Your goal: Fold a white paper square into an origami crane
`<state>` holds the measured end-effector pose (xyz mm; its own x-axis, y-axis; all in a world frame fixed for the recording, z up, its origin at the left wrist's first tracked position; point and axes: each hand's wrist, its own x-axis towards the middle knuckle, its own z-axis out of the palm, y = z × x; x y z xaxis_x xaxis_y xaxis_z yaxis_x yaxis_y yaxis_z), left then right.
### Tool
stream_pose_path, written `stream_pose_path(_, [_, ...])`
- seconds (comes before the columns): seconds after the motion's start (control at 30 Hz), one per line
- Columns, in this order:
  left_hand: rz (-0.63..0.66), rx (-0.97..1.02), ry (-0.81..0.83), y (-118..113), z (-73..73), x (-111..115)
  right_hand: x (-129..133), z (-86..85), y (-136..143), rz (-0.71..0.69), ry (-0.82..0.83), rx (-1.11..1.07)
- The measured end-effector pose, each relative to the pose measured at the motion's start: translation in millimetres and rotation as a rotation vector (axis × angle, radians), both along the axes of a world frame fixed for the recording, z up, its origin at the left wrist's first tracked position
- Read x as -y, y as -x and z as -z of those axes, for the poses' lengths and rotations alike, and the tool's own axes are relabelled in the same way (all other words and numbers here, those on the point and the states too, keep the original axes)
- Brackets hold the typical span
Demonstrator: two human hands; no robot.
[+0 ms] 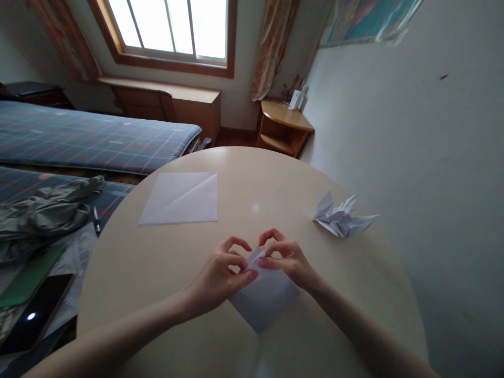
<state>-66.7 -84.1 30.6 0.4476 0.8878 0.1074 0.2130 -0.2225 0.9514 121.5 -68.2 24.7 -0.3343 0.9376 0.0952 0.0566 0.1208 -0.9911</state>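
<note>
Pinching the paper well inside the table's far edge, left hand and right hand should align layers before creasing

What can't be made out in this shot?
All in the head view:
- Held paper: fold detail at its far end, partly covered by the left hand and right hand.
- Folded paper cluster: number of pieces, since parts overlap.
- Wall poster: upper part, cut off by the top edge.
- Printed sheets: text too small.
- Window: outside, washed out by glare.

Slim bare forearms, narrow wrists; left grip, right grip both bare, slender-fingered.
</note>
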Motion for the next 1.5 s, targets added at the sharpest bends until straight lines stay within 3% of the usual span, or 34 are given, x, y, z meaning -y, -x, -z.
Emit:
stream_pose_path(0.3, [0.016, 0.026, 0.063, 0, -3.0, 3, 4, -0.8, 2, 0.115, 0.034, -0.025])
stream_pose_path(0.57, [0.004, 0.001, 0.073, -1, -0.7, 2, 6, -6.4, 0, 0.137, -0.096, 0.058])
stream_pose_path(0.7, [-0.021, 0.021, 0.143, -1, 3.1, -5, 0, -1.1, -4, 0.107, -0.057, 0.048])
stream_pose_path(0.77, [-0.073, 0.039, 0.231, 0, 7.7, -12, -7, 5.0, -9, 0.060, 0.037, -0.092])
stream_pose_path(0.83, [-0.133, 0.111, 0.318, 1, 13.8, -20, -15, 12.2, -15, -0.091, 0.193, -0.248])
stream_pose_path(0.93, [-0.294, 0.249, 0.273, 3, 23.7, -31, -24, 21.5, -23, -0.214, 0.287, -0.345])
stream_pose_path(1.17, [-0.495, 0.395, 0.257, 3, 37.2, -41, -28, 32.5, -24, -0.081, 0.281, -0.431])
stream_pose_path(1.37, [-0.644, 0.474, 0.222, 2, 43.8, -42, -25, 34.0, -17, -0.200, 0.461, -0.373])
stream_pose_path(1.5, [-0.677, 0.480, 0.177, -2, 45.9, -38, -23, 33.1, -13, -0.072, 0.500, -0.333])
